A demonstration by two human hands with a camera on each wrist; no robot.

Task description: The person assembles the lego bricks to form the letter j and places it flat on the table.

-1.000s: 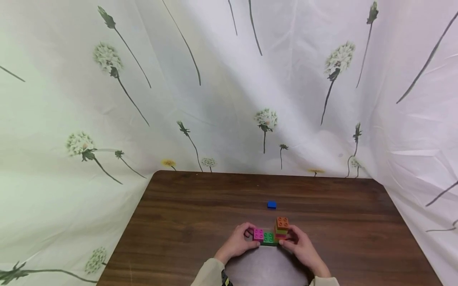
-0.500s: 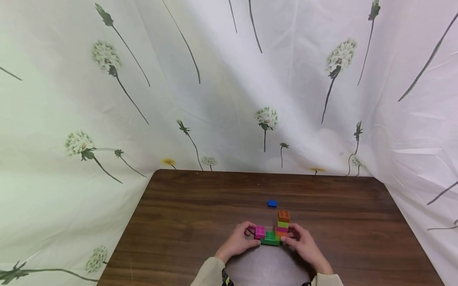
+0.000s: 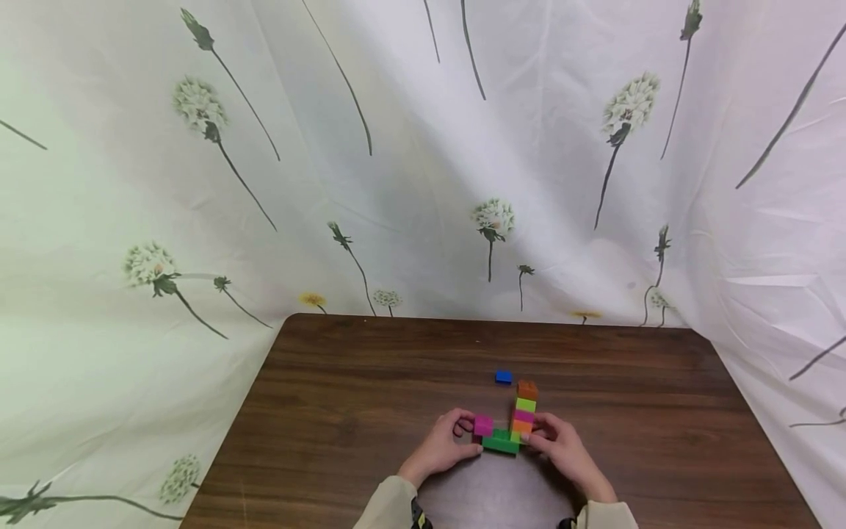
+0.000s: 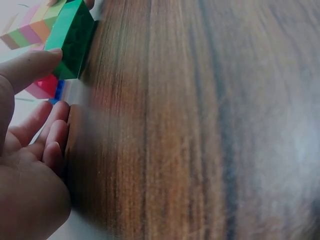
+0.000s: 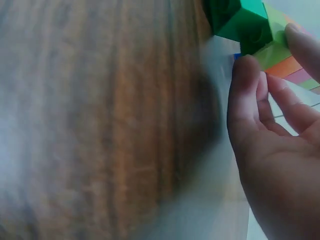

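Between both hands is a joined toy brick structure: a long green brick (image 3: 500,443) at the bottom, a pink brick (image 3: 483,425) on its left end, and a tower of stacked bricks (image 3: 523,415) in lime, orange, pink and brownish orange at the right. It leans away from me, front faces turned up; the green brick's hollow underside (image 4: 77,42) shows in the left wrist view. My left hand (image 3: 438,442) pinches the left end, thumb on the green brick. With thumb and fingertips, my right hand (image 3: 563,450) holds the tower's low lime brick (image 5: 272,52).
A loose blue brick (image 3: 503,377) lies on the dark wooden table (image 3: 370,382), beyond the structure. Behind and beside the table hangs a white cloth (image 3: 423,220) printed with dandelions.
The structure has tipped back in my hands: its top studs faced the head camera earlier, and now the coloured front faces show. Both hands stay in nearly the same place.
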